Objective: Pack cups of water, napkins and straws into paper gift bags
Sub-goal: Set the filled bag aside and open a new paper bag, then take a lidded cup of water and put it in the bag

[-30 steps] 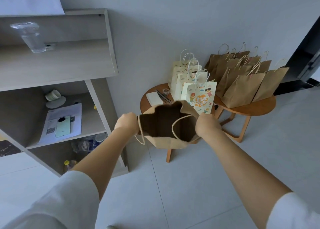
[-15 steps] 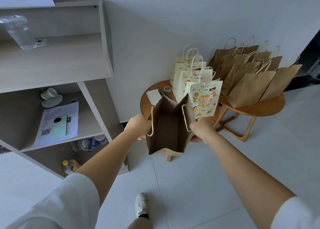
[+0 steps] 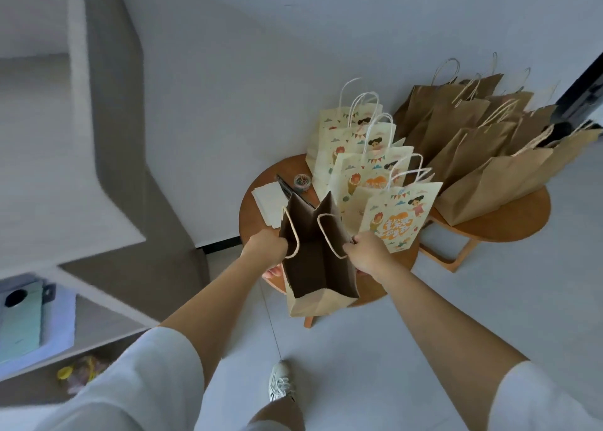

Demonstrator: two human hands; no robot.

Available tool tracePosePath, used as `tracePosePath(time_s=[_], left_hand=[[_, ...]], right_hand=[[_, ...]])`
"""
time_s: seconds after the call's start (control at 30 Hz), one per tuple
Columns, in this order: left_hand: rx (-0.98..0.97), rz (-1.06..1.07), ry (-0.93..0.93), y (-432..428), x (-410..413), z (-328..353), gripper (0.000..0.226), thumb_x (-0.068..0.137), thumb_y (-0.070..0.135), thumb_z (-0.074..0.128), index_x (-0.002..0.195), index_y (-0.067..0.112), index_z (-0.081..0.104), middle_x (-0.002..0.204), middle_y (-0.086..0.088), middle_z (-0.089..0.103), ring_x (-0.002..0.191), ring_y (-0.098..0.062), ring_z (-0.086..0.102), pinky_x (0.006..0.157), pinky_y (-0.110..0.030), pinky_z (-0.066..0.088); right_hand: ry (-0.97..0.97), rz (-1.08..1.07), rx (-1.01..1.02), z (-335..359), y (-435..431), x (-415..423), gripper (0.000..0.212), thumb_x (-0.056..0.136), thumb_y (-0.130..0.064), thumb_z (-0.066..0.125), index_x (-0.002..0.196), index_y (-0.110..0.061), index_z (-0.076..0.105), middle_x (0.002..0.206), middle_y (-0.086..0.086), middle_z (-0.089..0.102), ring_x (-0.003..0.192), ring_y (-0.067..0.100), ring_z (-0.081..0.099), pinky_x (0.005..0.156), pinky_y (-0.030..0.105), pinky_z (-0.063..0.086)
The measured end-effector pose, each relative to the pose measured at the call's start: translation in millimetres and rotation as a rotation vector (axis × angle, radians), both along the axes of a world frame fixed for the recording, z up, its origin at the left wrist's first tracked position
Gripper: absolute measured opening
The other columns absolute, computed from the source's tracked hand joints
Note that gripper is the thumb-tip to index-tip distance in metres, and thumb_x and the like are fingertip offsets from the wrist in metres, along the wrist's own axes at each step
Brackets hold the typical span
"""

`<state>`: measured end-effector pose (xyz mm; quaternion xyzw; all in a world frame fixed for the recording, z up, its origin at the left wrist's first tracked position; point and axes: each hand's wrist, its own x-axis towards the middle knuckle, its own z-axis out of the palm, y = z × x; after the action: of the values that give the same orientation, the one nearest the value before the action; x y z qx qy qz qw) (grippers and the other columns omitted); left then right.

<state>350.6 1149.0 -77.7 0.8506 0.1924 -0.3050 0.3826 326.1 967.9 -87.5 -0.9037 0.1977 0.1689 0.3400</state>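
I hold an open brown paper gift bag (image 3: 318,261) upright over the near edge of a small round wooden table (image 3: 251,208). My left hand (image 3: 266,249) grips its left rim and my right hand (image 3: 367,254) grips its right rim, spreading the mouth. The inside looks dark and empty. White napkins (image 3: 267,202) lie on the table just behind the bag, with dark straws (image 3: 284,185) beside them. No cup of water is in view.
Several printed cream gift bags (image 3: 368,169) stand on the same table. Several brown bags (image 3: 489,156) crowd a second round table (image 3: 509,221) on the right. A small dish of clips (image 3: 301,181) sits by the napkins. A shelf unit (image 3: 114,169) stands left, with a phone (image 3: 19,323).
I have stepped closer and looked further down. The bag has come upright and moved in over the table's near edge. The cup on the top shelf has left the view.
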Motion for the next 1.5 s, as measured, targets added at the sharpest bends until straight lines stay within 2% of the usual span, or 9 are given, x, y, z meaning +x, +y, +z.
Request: tracePosePath(time_s=[0.13, 0.37, 0.53, 0.63, 0.73, 1.03, 1.2, 1.3, 1.5], left_hand=[[0.035, -0.040, 0.025, -1, 40, -14, 0.024, 0.097, 0.015, 0.038, 0.092, 0.005, 0.059, 0.082, -0.012, 0.071, 0.066, -0.019, 0.070, 0.057, -0.021, 0.055], [0.114, -0.088, 0.002, 1, 57, -19, 0.024, 0.097, 0.016, 0.038, 0.092, 0.005, 0.059, 0.094, -0.012, 0.070, 0.077, -0.022, 0.070, 0.075, -0.027, 0.058], [0.217, -0.176, -0.151, 3, 39, -3, 0.035, 0.098, 0.029, 0.038, 0.096, 0.001, 0.060, 0.079, -0.008, 0.055, 0.078, -0.026, 0.059, 0.072, -0.035, 0.051], [0.362, -0.275, -0.286, 4, 10, 18, 0.040, 0.100, 0.033, 0.033, 0.089, 0.005, 0.059, 0.068, -0.002, 0.049, 0.060, -0.014, 0.051, 0.052, -0.022, 0.038], [0.457, -0.307, -0.404, 10, -20, 45, 0.040, 0.100, 0.035, 0.032, 0.086, 0.007, 0.058, 0.074, -0.004, 0.055, 0.064, -0.017, 0.052, 0.054, -0.026, 0.040], [0.540, 0.026, -0.634, 118, -117, 175, 0.040, 0.096, 0.036, 0.040, 0.066, 0.010, 0.047, 0.082, -0.012, 0.055, 0.079, -0.031, 0.052, 0.066, -0.030, 0.037], [0.657, 0.192, -0.616, 220, -129, 199, 0.038, 0.096, 0.037, 0.040, 0.075, 0.009, 0.055, 0.084, -0.011, 0.060, 0.077, -0.030, 0.054, 0.066, -0.030, 0.038], [0.665, 0.278, -0.574, 283, -116, 194, 0.037, 0.097, 0.037, 0.040, 0.099, 0.006, 0.061, 0.096, -0.011, 0.062, 0.082, -0.029, 0.056, 0.069, -0.030, 0.042], [0.621, 0.427, -0.560, 406, -51, 178, 0.052, 0.094, 0.042, 0.045, 0.135, 0.011, 0.041, 0.129, -0.010, 0.054, 0.113, -0.030, 0.054, 0.086, -0.034, 0.043]], right_hand=[[0.049, -0.009, -0.038, -10, 1, 40, 0.031, 0.095, -0.019, 0.047, 0.064, -0.014, 0.045, 0.063, 0.003, 0.045, 0.063, 0.022, 0.050, 0.052, 0.027, 0.038], [0.052, 0.013, 0.001, -12, 3, 56, 0.023, 0.097, -0.024, 0.045, 0.090, -0.008, 0.058, 0.075, 0.003, 0.052, 0.081, 0.022, 0.053, 0.067, 0.028, 0.038], [-0.109, 0.076, -0.027, 17, 8, 41, 0.038, 0.098, -0.019, 0.039, 0.062, -0.010, 0.046, 0.062, 0.003, 0.043, 0.063, 0.018, 0.045, 0.050, 0.025, 0.030], [-0.234, 0.161, 0.007, 44, 19, 20, 0.027, 0.097, -0.016, 0.041, 0.091, -0.001, 0.063, 0.088, 0.014, 0.062, 0.089, 0.030, 0.058, 0.072, 0.034, 0.047], [-0.340, 0.227, 0.070, 70, 40, -2, 0.032, 0.096, -0.019, 0.044, 0.125, -0.012, 0.057, 0.124, 0.005, 0.060, 0.114, 0.024, 0.055, 0.095, 0.035, 0.045], [-0.793, 0.517, 0.277, 186, 165, -57, 0.035, 0.093, -0.012, 0.048, 0.127, -0.009, 0.055, 0.129, 0.005, 0.055, 0.121, 0.017, 0.049, 0.096, 0.019, 0.033], [-0.931, 0.629, 0.314, 227, 241, -58, 0.034, 0.089, -0.011, 0.056, 0.123, -0.006, 0.058, 0.124, 0.008, 0.056, 0.118, 0.020, 0.050, 0.096, 0.020, 0.033], [-0.906, 0.732, 0.285, 233, 294, -41, 0.039, 0.089, -0.017, 0.058, 0.126, -0.009, 0.055, 0.127, 0.005, 0.054, 0.119, 0.018, 0.049, 0.090, 0.017, 0.031], [-0.737, 0.863, 0.240, 224, 415, 20, 0.053, 0.086, -0.029, 0.063, 0.134, -0.012, 0.047, 0.136, 0.005, 0.045, 0.125, 0.021, 0.044, 0.102, 0.029, 0.035]])
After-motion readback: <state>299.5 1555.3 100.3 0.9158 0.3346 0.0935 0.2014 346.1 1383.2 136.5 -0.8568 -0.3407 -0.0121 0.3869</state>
